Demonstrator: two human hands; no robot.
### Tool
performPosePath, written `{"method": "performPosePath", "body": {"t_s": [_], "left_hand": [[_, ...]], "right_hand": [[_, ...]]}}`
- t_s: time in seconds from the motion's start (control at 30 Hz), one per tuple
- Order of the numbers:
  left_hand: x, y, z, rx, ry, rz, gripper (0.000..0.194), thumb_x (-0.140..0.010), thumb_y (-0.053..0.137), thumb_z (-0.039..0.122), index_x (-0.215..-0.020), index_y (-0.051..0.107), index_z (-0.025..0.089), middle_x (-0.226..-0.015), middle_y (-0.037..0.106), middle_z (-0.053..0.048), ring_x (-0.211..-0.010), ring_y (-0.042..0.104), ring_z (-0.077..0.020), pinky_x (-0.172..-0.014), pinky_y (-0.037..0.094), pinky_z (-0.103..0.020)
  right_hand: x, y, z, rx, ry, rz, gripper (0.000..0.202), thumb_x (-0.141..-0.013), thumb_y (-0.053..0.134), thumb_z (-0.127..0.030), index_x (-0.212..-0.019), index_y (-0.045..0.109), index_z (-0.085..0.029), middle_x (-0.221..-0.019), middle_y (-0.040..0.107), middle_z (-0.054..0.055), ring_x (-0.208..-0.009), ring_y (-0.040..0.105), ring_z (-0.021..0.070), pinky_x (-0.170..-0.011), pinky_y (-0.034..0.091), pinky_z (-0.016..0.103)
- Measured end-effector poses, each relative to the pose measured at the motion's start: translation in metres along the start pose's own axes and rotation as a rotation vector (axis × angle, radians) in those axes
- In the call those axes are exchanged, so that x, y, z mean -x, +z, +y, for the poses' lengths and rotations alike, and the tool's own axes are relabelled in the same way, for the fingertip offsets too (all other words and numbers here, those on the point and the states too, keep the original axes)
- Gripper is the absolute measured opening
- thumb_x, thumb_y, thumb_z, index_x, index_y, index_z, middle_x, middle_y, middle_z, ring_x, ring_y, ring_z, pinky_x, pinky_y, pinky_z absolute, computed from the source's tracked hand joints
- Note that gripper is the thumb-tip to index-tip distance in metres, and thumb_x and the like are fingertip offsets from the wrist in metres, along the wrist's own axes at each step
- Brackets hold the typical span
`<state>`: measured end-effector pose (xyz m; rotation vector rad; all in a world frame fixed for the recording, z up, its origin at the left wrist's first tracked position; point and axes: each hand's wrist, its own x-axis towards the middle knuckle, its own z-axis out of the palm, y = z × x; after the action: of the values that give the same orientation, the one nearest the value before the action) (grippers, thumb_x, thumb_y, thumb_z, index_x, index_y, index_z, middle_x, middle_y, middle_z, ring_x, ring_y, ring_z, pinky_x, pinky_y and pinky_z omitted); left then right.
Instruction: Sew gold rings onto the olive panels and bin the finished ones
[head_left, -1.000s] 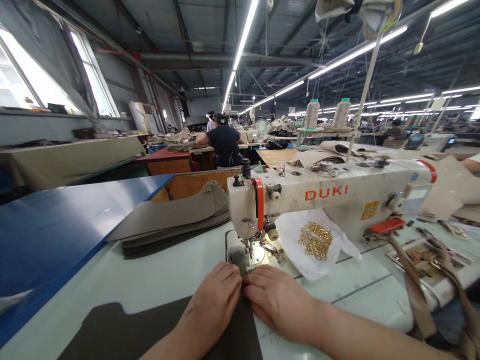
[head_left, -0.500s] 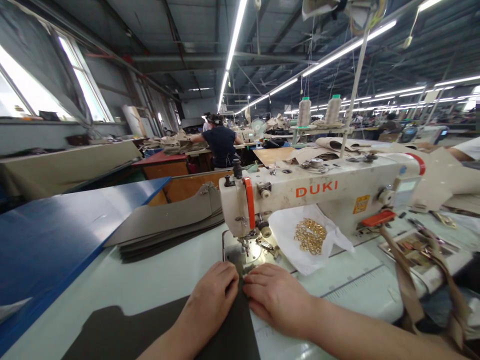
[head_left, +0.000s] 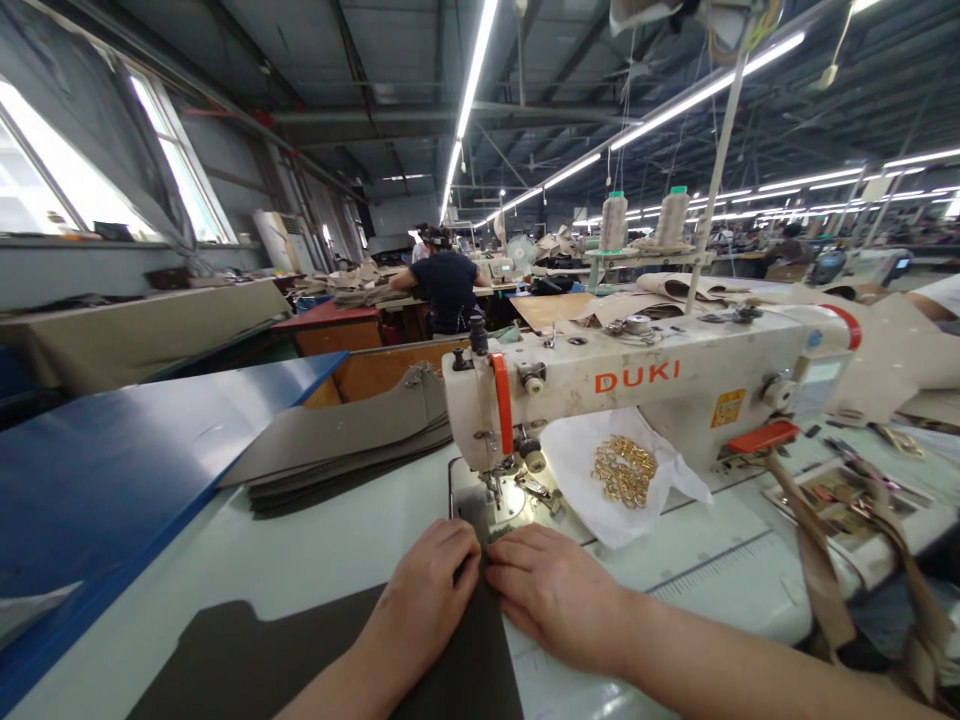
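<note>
A dark grey-brown panel (head_left: 300, 660) lies on the pale table, its narrow upper end under my hands in front of the needle of a white sewing machine (head_left: 645, 370). My left hand (head_left: 431, 580) pinches the panel's edge, fingers curled with the thumb against them. Close beside it, my right hand (head_left: 555, 590) has its fingers pressed together at the panel's right edge. The fingertips nearly meet just before the presser foot (head_left: 495, 487). Any smaller piece between the fingertips is too hidden to make out.
Gold-coloured rings (head_left: 624, 470) lie on white paper (head_left: 577, 500) beneath the machine arm. Stacked grey panels (head_left: 345, 440) are at the left. At the right are a parts tray (head_left: 847, 510) and brown straps (head_left: 817, 570). A person (head_left: 446, 285) sits further back.
The view has shifted slightly, so the scene sits a little further right. Both hands keep nearly the same place and grip at the panel.
</note>
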<state>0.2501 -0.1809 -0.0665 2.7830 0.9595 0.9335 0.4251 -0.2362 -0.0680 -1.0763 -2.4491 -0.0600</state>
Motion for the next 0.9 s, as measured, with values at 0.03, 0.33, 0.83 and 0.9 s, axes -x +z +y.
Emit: {"method": "performPosePath", "body": {"t_s": [0.03, 0.33, 0.83, 0.9], "left_hand": [[0.001, 0.001, 0.0, -0.004, -0.001, -0.001, 0.02, -0.079, 0.046, 0.006, -0.068, 0.055, 0.02, -0.07, 0.061, -0.001, -0.069, 0.059, -0.0169, -0.065, 0.052, -0.029], [0.004, -0.002, 0.002, 0.026, -0.002, 0.002, 0.019, -0.08, 0.047, 0.008, -0.072, 0.058, 0.02, -0.074, 0.063, -0.002, -0.072, 0.06, -0.0172, -0.068, 0.053, -0.029], [-0.031, 0.025, -0.02, 0.067, 0.053, 0.066, 0.019, -0.078, 0.049, 0.007, -0.071, 0.058, 0.022, -0.072, 0.065, 0.0, -0.07, 0.063, -0.0168, -0.068, 0.055, -0.029], [-0.033, 0.025, -0.023, 0.074, 0.049, 0.074, 0.018, -0.078, 0.05, 0.007, -0.071, 0.059, 0.022, -0.073, 0.066, 0.0, -0.069, 0.064, -0.0168, -0.068, 0.055, -0.029]], "right_hand": [[-0.001, 0.0, 0.0, 0.014, -0.008, -0.003, 0.015, -0.089, 0.051, -0.019, -0.098, 0.061, -0.014, -0.103, 0.065, 0.008, -0.1, 0.056, 0.0195, -0.094, 0.044, 0.032], [-0.004, 0.003, 0.001, 0.177, -0.111, -0.049, 0.015, -0.09, 0.05, -0.015, -0.099, 0.06, -0.01, -0.099, 0.064, 0.01, -0.094, 0.054, 0.0208, -0.092, 0.043, 0.034], [-0.014, -0.004, 0.041, 0.278, -0.109, -0.109, 0.009, -0.089, 0.052, -0.018, -0.093, 0.058, -0.011, -0.092, 0.061, 0.006, -0.086, 0.053, 0.0205, -0.083, 0.042, 0.033], [-0.016, -0.001, 0.044, 0.26, -0.089, -0.095, 0.008, -0.088, 0.054, -0.017, -0.093, 0.057, -0.012, -0.092, 0.061, 0.006, -0.085, 0.053, 0.0199, -0.081, 0.042, 0.032]]}}
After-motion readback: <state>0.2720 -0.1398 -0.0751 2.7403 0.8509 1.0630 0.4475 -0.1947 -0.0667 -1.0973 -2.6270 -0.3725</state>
